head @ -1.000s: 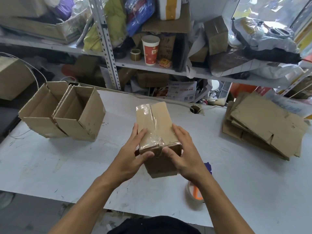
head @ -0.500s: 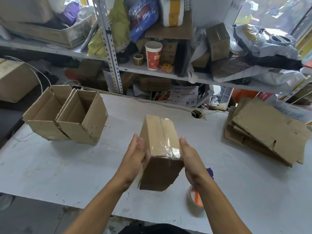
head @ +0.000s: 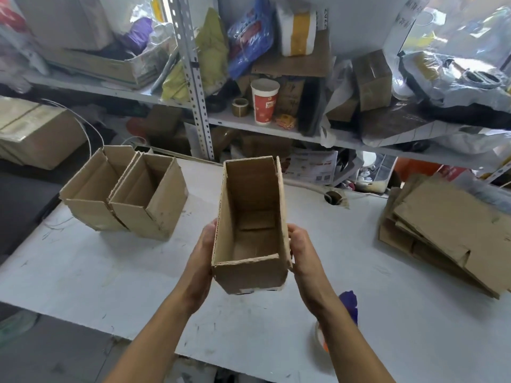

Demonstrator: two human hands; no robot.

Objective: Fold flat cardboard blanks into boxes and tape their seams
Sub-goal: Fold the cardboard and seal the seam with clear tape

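Above scuffed white surface (head: 116, 272), left hand (head: 201, 261) and right hand (head: 302, 257) clasped a tall rectangular corrugated box (head: 249, 275), open-topped, fingers hidden behind.

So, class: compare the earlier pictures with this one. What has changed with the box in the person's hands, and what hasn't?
The box was turned over: its taped bottom faced up before, now its open top faces the camera. The thumbs came off the taped seam; the left hand and right hand now hold its sides. The two finished boxes, flat blanks and table stayed put.
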